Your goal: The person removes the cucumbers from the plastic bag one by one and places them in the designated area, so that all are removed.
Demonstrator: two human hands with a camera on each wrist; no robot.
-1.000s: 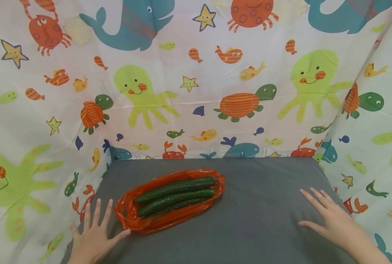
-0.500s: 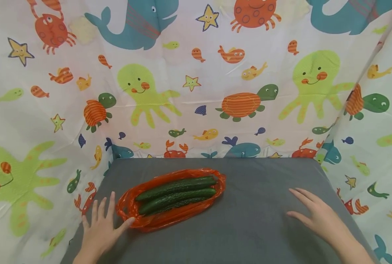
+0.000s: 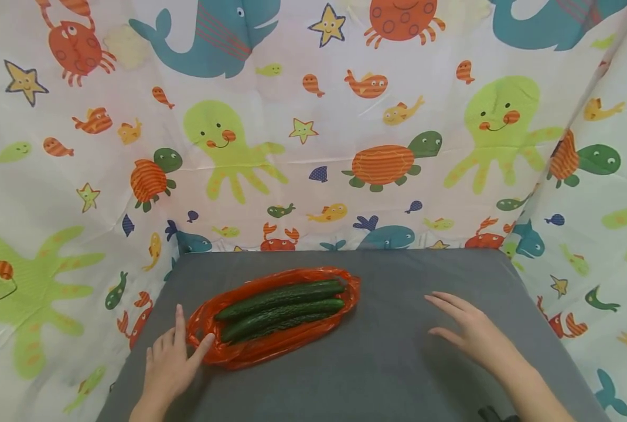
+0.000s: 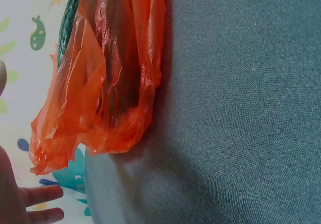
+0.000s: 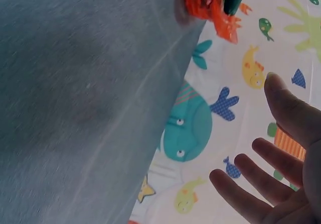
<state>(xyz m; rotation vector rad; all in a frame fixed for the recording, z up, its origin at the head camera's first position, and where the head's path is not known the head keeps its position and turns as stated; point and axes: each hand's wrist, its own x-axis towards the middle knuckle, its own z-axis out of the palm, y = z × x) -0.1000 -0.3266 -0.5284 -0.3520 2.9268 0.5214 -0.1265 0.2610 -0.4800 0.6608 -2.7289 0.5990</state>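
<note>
An orange-red plastic bag (image 3: 263,352) lies left of the middle of the grey table, its top spread wide. Inside it, dark green cucumbers (image 3: 282,298) rest side by side, slanting up to the right. My left hand (image 3: 168,364) hovers by the bag's left end, index finger straight and thumb spread. In the left wrist view, a gap shows between the fingers and the crumpled bag (image 4: 125,128). My right hand (image 3: 470,329) is in the air right of the bag, holding nothing. Its fingers are apart in the right wrist view, with the bag's end (image 5: 203,3) beyond.
Grey cloth covers the table (image 3: 377,357). A white curtain (image 3: 303,176) printed with sea animals encloses the back and both sides. At the bottom edge, a small dark object (image 3: 493,414) shows beside the right forearm; its kind is unclear.
My right hand has moved left, toward the bag. The left hand has shifted slightly right to the bag's end, its fingers less widely spread. Bag and cucumbers stay put.
</note>
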